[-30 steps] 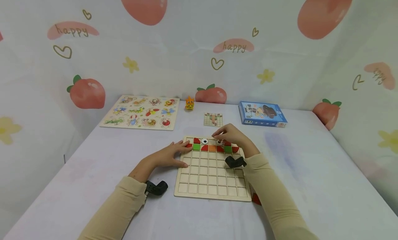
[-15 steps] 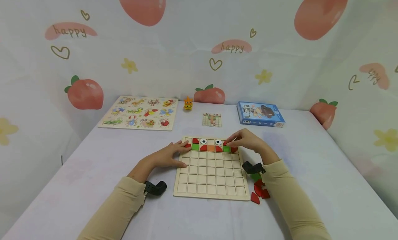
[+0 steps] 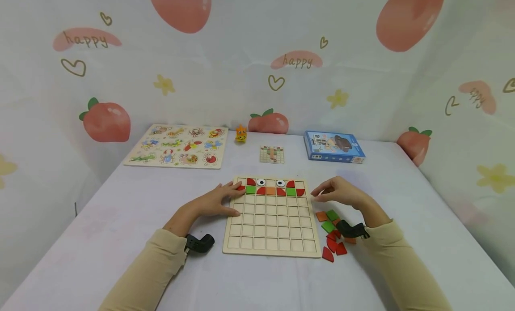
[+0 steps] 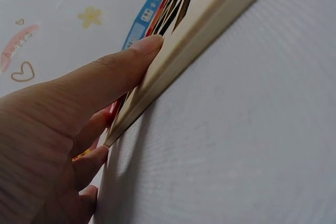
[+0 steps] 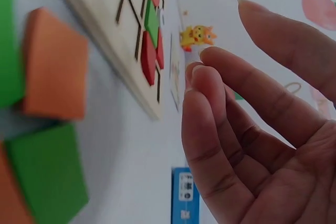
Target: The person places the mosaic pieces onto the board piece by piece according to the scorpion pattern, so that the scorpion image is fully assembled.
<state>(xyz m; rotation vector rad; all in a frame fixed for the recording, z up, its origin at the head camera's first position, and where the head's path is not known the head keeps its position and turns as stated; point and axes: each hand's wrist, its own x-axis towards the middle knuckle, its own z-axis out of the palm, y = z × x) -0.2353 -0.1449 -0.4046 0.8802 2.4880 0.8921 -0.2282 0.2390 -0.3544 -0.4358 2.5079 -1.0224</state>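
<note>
A wooden grid board (image 3: 271, 219) lies flat on the table, its two far rows partly filled with red, green and orange pieces and two white eye pieces. The left hand (image 3: 215, 201) rests on the board's left edge, fingers spread; in the left wrist view the thumb of that hand (image 4: 58, 114) lies on the rim. Just off the board's right edge, the right hand (image 3: 342, 194) is raised with nothing in it, fingers loosely bent, thumb apart from them in the right wrist view. Loose red, green and orange pieces, among them an orange square (image 5: 55, 66), lie beside the board's right side.
Behind the board lies a small pattern card (image 3: 272, 154). A blue box (image 3: 335, 146) stands at the back right, an insect picture board (image 3: 177, 146) at the back left. Near the back edge sits a small orange and yellow figure (image 3: 240, 134).
The right hand has moved right, away from the eye piece and off the board, uncovering the upper right squares and the loose pieces. The left hand has stayed on the board's edge.
</note>
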